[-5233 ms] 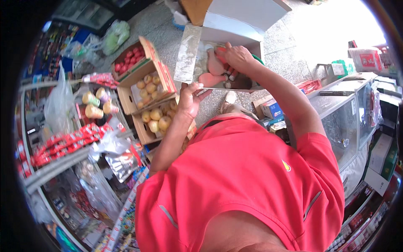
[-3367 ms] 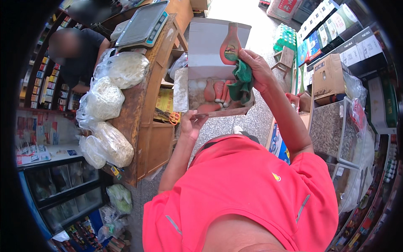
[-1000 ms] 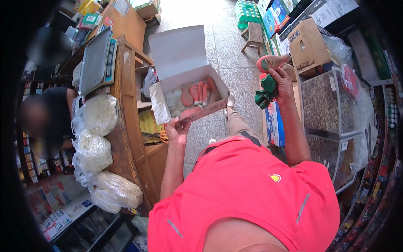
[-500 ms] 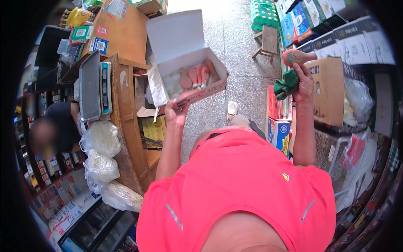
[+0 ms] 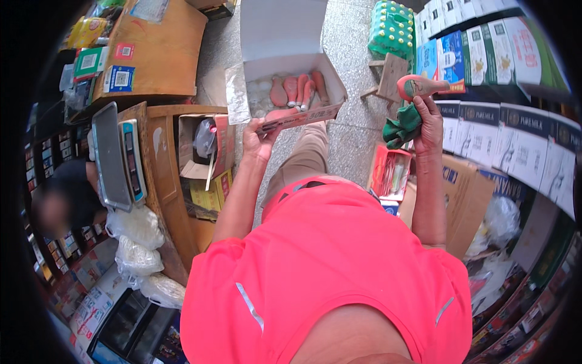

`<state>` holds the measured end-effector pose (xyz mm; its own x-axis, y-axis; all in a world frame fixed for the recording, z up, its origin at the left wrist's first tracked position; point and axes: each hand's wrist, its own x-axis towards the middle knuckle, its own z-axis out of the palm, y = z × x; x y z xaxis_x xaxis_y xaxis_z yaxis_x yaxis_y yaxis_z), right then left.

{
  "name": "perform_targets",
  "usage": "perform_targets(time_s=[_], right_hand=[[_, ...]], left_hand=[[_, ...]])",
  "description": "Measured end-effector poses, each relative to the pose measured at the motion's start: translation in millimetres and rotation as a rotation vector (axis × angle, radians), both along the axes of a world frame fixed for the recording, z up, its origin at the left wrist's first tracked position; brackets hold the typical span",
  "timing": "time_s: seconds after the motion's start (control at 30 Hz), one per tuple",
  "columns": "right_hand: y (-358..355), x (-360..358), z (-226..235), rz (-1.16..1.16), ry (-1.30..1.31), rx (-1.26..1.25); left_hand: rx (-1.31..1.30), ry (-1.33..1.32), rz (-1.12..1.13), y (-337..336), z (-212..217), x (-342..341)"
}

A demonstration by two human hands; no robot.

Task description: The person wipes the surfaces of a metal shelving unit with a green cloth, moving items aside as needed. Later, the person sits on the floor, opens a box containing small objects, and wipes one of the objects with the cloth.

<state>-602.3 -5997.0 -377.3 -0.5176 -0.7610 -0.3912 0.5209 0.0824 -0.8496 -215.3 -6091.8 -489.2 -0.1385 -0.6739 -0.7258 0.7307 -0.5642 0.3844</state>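
Observation:
My left hand [image 5: 260,139] grips the near edge of an open cardboard box [image 5: 330,111], held out in front of me. Its white lid [image 5: 282,27] stands raised at the far side. Inside lie several red, pear-shaped bottles [image 5: 291,91] with narrow necks, beside pale round pieces [image 5: 259,91] too unclear to name. My right hand [image 5: 429,124] is raised to the right, closed on another such red bottle [image 5: 418,88], its narrow end pointing right. A crumpled green cloth [image 5: 402,126] hangs from the same hand below the bottle.
A wooden counter [image 5: 167,151] with a scale [image 5: 130,161] and bagged noodles [image 5: 136,255] runs along my left; a person [image 5: 66,194] is behind it. Stacked cartons [image 5: 515,130] line the right. A wooden stool [image 5: 391,79] and green-wrapped bottles [image 5: 393,30] stand ahead on the speckled floor.
My view has shifted along the aisle, and a trousered leg now shows stepping forward under the box. Both hands keep their holds; the right has come slightly left and lower.

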Motion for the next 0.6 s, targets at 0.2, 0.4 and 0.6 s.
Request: perform_targets(time_s=[0.2,0.4,0.6], right_hand=[[-143.7,-54.4,-18.8,0.101,0.025,0.040],[-301.9,-74.4,-11.7,0.228,0.038,0.068],[-414.3,-75.3,-43.0,0.344,0.015,0.096]], left_hand=[[0.018,-0.035,0.008,-117.4,-15.3,-68.3],[-0.021,0.050,0.023,-214.3,-43.3,-87.5],[-0.018,-0.082,0.086,-285.1,-65.1,-109.0]])
